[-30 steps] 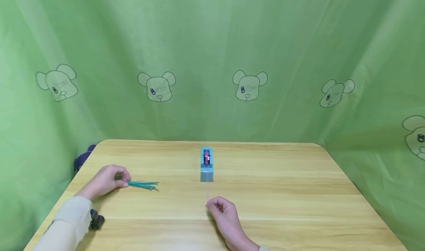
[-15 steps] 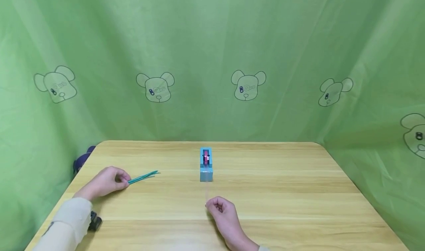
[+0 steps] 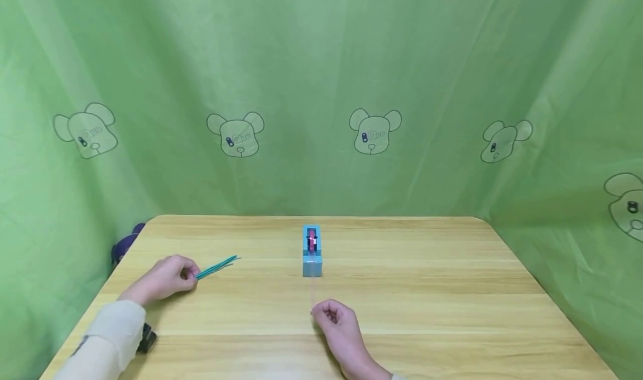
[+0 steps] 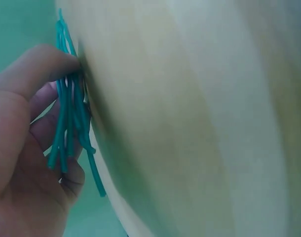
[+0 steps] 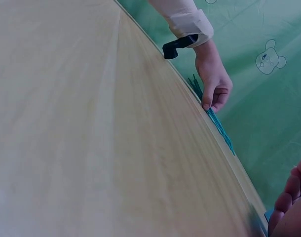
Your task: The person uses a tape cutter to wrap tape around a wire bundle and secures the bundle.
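Observation:
My left hand [image 3: 192, 274] rests on the left side of the wooden table [image 3: 442, 296] and pinches a bundle of thin teal sticks [image 3: 217, 266]; their free ends point right and slightly away from me. In the left wrist view the teal sticks [image 4: 66, 118] lie between thumb and fingers of the left hand [image 4: 22, 148]. A blue tape dispenser [image 3: 312, 251] with a pink roll stands mid-table. A faint clear strip of tape [image 3: 312, 290] runs from it to my right hand [image 3: 318, 312], whose curled fingers pinch its end. The right wrist view shows the left hand [image 5: 214, 91] and the sticks [image 5: 220, 129].
A green cloth [image 3: 321, 90] printed with bear faces closes off the back and both sides. A dark purple object [image 3: 125, 243] pokes out at the table's far left corner. A black camera strap [image 3: 145, 340] sits on my left wrist.
The left hand has turned the teal sticks so their free ends swing away from me, and it has slid slightly toward me. The right hand and dispenser have stayed put.

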A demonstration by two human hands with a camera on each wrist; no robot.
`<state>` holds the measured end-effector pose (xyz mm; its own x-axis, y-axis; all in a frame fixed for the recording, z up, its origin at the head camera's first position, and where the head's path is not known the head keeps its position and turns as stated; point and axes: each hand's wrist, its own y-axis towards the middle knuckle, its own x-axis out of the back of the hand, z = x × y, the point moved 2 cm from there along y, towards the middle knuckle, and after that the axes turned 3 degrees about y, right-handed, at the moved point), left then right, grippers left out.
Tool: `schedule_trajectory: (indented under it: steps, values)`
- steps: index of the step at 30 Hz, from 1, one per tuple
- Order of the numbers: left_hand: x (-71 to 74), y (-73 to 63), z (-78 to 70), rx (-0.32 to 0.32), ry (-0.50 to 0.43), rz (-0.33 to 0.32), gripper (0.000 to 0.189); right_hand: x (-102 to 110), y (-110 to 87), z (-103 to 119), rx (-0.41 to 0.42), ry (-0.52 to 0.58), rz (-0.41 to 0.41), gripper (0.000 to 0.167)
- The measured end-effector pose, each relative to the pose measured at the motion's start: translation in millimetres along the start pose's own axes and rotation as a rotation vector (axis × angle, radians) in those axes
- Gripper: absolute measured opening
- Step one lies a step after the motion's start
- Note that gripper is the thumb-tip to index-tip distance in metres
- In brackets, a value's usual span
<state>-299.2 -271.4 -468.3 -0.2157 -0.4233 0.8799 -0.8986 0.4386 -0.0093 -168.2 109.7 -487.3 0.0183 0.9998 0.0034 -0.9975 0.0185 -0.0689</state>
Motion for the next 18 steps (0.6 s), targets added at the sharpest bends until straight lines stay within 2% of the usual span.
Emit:
schedule_trajectory:
  steps: [8,15,18]
  values:
    - [1.2,-3.4,-3.8,-0.029,0.008,0.027,0.009,-1.0,0.9,0.0,0.006,-0.022,0.003,0.016]
    - [7.0,-3.6,-6.6,-0.04,-0.032,-0.028,0.004,0.3,1.0,-2.2,0.019,-0.042,-0.006,0.015]
    - [5.9,-3.7,-6.6,-0.056,-0.069,-0.014,0.007,1.0,1.0,-2.8,0.013,-0.036,-0.004,0.015]
